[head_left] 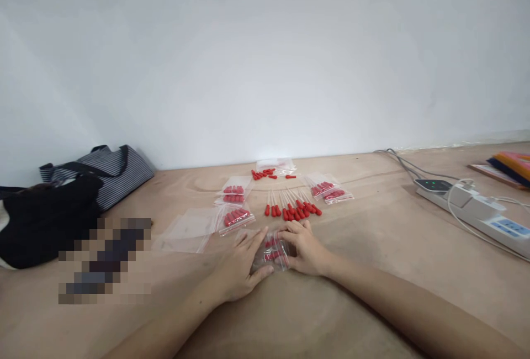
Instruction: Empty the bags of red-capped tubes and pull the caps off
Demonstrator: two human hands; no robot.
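A small clear zip bag [271, 253] holding red bulb-shaped pieces lies on the table between my hands. My right hand [305, 247] has its fingers and thumb closed on the bag's right, zip-edged end. At the other end, my left hand [244, 270] rests with index finger and thumb stretched apart beside the bag; its remaining fingers are partly hidden. Just beyond, red bulbs with thin pale stems [300, 210] lie fanned out. A filled zip bag [237, 217] is past my left fingers, and flat, unfilled bags [186, 230] spread to its left.
More filled bags lie at back left [234, 193] and back right [326, 188]. Loose red bulbs [263, 173] and a stack of clear bags [275, 165] are near the wall. A striped bag [111, 174] stands left; a power strip [492, 218] with cables lies right.
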